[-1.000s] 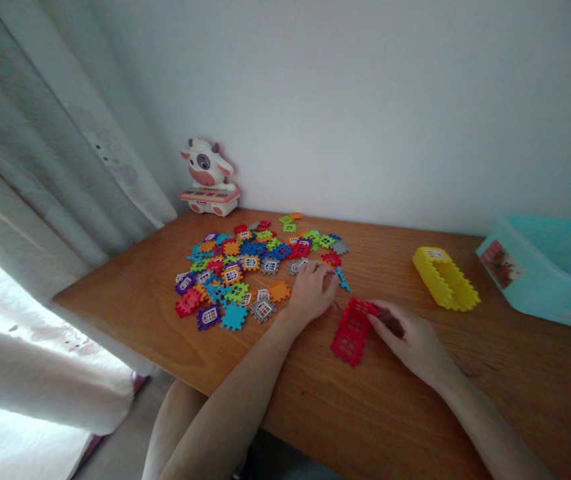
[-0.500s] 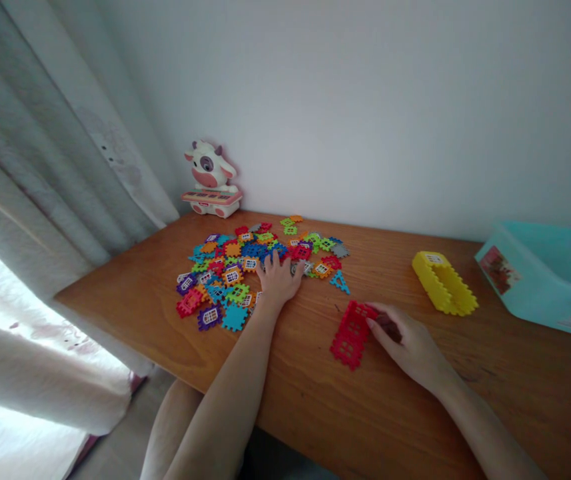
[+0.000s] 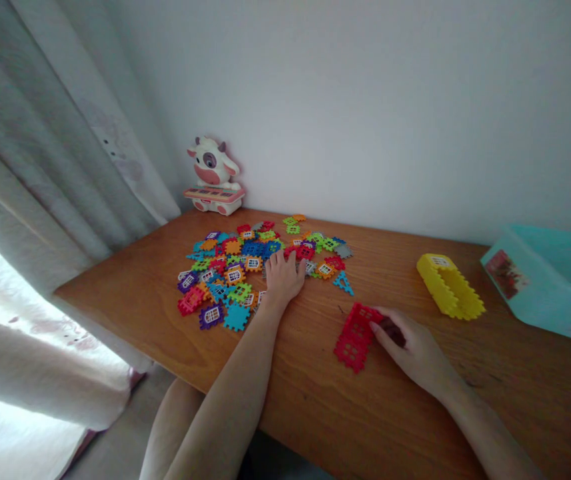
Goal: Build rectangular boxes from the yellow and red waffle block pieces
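My left hand point(image 3: 284, 277) lies palm down at the near edge of a pile of interlocking plastic tiles point(image 3: 235, 275), its fingers slightly apart over the pieces. Its fingertips touch or hover by a red tile point(image 3: 305, 252); which, I cannot tell. My right hand point(image 3: 410, 343) is closed on the upper right edge of a red panel of joined window tiles point(image 3: 354, 341), pinched between thumb and fingers. That panel leans low over the wooden table, with a folded part at its top. Between the two hands lies a blue triangular tile point(image 3: 344, 283).
A yellow built frame of joined tiles point(image 3: 448, 287) stands beyond my right hand. At the far right sits a pale turquoise bin point(image 3: 530, 293). A cow-shaped toy keyboard point(image 3: 215, 183) is at the back left corner. Curtains point(image 3: 65, 153) hang left of the wooden table point(image 3: 305, 413).
My left hand's spread fingers have drawn closer together, and it has pulled back slightly at the pile edge. My right hand keeps hold of the red panel. The view has shifted slightly.
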{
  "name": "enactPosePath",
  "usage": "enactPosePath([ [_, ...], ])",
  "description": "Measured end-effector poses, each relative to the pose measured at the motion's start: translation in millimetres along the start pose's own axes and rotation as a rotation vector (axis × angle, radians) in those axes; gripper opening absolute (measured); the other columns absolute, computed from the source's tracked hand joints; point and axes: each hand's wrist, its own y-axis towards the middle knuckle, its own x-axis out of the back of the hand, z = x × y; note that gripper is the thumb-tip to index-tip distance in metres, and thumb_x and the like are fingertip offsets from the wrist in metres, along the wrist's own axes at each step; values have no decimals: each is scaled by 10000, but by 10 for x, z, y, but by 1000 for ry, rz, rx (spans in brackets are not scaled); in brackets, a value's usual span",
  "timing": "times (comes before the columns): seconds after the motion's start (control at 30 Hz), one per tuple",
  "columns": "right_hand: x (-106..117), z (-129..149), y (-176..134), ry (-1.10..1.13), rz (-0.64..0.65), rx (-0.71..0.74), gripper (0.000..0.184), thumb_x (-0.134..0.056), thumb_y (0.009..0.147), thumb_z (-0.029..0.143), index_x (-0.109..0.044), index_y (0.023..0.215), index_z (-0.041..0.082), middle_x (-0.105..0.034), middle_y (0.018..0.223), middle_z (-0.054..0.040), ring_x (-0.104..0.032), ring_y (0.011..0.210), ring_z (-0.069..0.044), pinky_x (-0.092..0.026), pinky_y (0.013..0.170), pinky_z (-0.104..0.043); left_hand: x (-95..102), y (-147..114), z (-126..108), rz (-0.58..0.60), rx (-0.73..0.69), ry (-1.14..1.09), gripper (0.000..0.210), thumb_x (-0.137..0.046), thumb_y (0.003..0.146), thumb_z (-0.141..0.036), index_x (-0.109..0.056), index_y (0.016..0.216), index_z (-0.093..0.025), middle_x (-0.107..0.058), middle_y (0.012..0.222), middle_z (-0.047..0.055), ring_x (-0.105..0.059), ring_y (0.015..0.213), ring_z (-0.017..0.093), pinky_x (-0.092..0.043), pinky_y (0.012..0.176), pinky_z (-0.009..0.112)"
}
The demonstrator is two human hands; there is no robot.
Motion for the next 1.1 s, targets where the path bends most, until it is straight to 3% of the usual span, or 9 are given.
enactPosePath([
  [0.2,-9,-24,7,2,9,6,272,-543,956,400,-646,1152,243,-760,974,-62,-718,801,-220,-597,761,-373,-32,-42,-12,36,-39,29,547,-330,1019,-555,-646,1303,-210,-608,1384,147,-485,1323,352,-296,1140,552],
  [0.37,-9,-31,3,0,17,-4,271,-539,961,408,-647,1146,242,-754,975,-64,-710,796,-219,-591,751,-373,54,-50,-73,37,11,60,537,-351,1012,-555,-690,1178,-172,-652,1198,191,-575,1164,346,-328,1077,560],
  [0.6,2,-16,-2,1,17,1,257,-547,952,402,-662,1118,243,-752,959,-64,-706,790,-225,-585,747,-379,118,-46,-76,26,35,58,366,-436,1002,-407,-662,1120,-145,-675,1161,172,-576,1143,344,-330,1075,573],
  [0.8,4,-11,-13,-6,26,-3,254,-549,954,410,-670,1109,249,-752,962,-60,-705,803,-229,-582,750,-375,106,-29,-36,69,19,-26,406,-521,968,-336,-560,1358,-231,-616,1376,150,-515,1278,341,-336,1088,566],
  [1.0,-2,-18,0,-7,27,-7,253,-543,953,406,-679,1099,250,-753,964,-63,-702,797,-229,-578,738,-372,119,4,-4,121,-5,-68,375,-517,970,-317,-610,1328,-250,-675,1319,123,-550,1245,330,-312,1093,602],
  [1.1,-5,-25,-1,-11,36,-2,247,-541,954,396,-679,1101,252,-753,979,-63,-702,814,-227,-575,745,-366,95,18,23,126,-75,-79,400,-467,981,-256,-600,1354,-310,-615,1426,90,-503,1321,315,-310,1091,601],
])
